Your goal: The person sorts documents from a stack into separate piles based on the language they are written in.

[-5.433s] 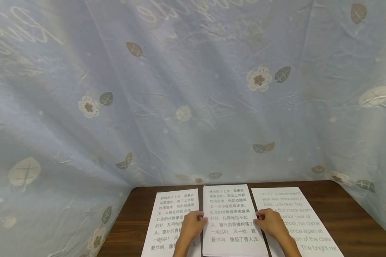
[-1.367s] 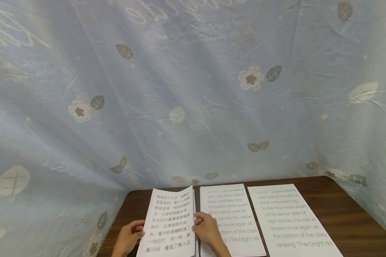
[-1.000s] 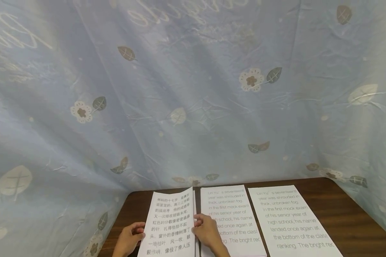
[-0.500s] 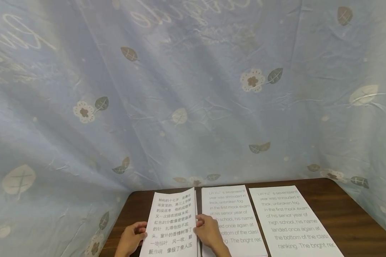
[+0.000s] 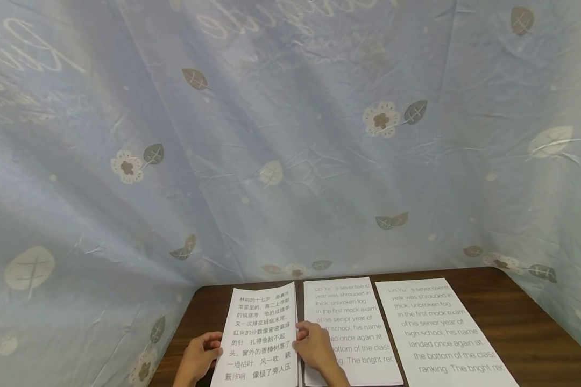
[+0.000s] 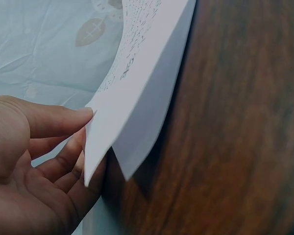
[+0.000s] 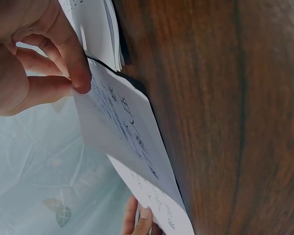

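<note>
A white sheet of paper [image 5: 259, 346] printed with Chinese characters lies over the left stack, its edges slightly raised. My left hand [image 5: 198, 356] pinches the sheet's left edge; in the left wrist view the thumb [image 6: 71, 120] is on top and the fingers are beneath. At the opposite edge my right hand [image 5: 316, 346] pinches the same sheet between thumb and fingers, partly over the middle stack. A second paper layer [image 6: 144, 132] hangs under the held sheet in the left wrist view. The right wrist view shows the sheet [image 7: 112, 120] bent between both hands.
The middle paper stack [image 5: 341, 317] has English text on top. Farther right lies another paper [image 5: 436, 322] with English text. All rest on a dark brown wooden table [image 5: 523, 322], with a blue leaf-patterned cloth [image 5: 319, 215] hanging behind and at the sides.
Both hands held the middle Chinese sheet 5.4 s ago; it has moved left onto the left stack, exposing English text in the middle. Over the last second the sheet has flattened slightly.
</note>
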{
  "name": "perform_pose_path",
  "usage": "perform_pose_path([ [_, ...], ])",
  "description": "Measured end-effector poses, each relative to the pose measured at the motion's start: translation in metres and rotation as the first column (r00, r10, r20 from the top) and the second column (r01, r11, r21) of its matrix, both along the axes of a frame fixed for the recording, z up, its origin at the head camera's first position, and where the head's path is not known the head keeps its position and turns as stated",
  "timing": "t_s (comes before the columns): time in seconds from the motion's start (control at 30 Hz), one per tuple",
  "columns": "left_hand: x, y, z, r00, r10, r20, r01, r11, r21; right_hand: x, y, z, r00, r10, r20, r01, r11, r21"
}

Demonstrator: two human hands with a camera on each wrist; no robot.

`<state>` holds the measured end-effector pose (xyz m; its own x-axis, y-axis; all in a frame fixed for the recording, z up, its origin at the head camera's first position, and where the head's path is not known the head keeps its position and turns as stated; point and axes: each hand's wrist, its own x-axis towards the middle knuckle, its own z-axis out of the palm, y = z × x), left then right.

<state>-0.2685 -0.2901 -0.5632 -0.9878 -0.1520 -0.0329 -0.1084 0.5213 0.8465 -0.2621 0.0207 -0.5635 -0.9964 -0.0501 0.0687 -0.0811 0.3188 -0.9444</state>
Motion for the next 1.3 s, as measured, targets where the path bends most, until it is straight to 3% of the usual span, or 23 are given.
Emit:
perform_pose_path([
  [0.27, 0.0, 0.0, 0.001, 1.0, -0.002, 0.004, 0.002, 1.0, 0.004, 0.0, 0.001, 0.0, 1.0, 0.007, -0.01, -0.006, 0.999, 0.038],
  [0.47, -0.001, -0.001, 0.002, 1.0, 0.001, -0.002, -0.001, 1.0, -0.013, -0.001, 0.002, -0.002, 0.996, -0.014, -0.083, 0.023, 0.993, 0.116],
  [0.6, 0.0, -0.002, 0.005, 0.999, 0.018, -0.042, -0.02, 0.998, -0.062, 0.001, 0.002, 0.002, 0.991, -0.034, -0.132, 0.055, 0.986, 0.157],
  [0.8, 0.003, 0.001, 0.01, 0.998, 0.033, -0.061, -0.039, 0.995, -0.088, 0.003, 0.01, 0.003, 0.994, 0.007, -0.106, 0.003, 0.995, 0.095],
  [1.07, 0.002, 0.022, 0.015, 0.996, 0.004, -0.089, -0.006, 1.0, -0.022, 0.003, 0.039, -0.003, 0.999, -0.027, -0.047, 0.03, 0.997, 0.066],
  [1.3, -0.003, 0.053, 0.018, 0.989, -0.063, -0.132, 0.063, 0.998, -0.01, 0.003, 0.063, -0.003, 0.997, -0.068, -0.024, 0.07, 0.995, 0.068],
])
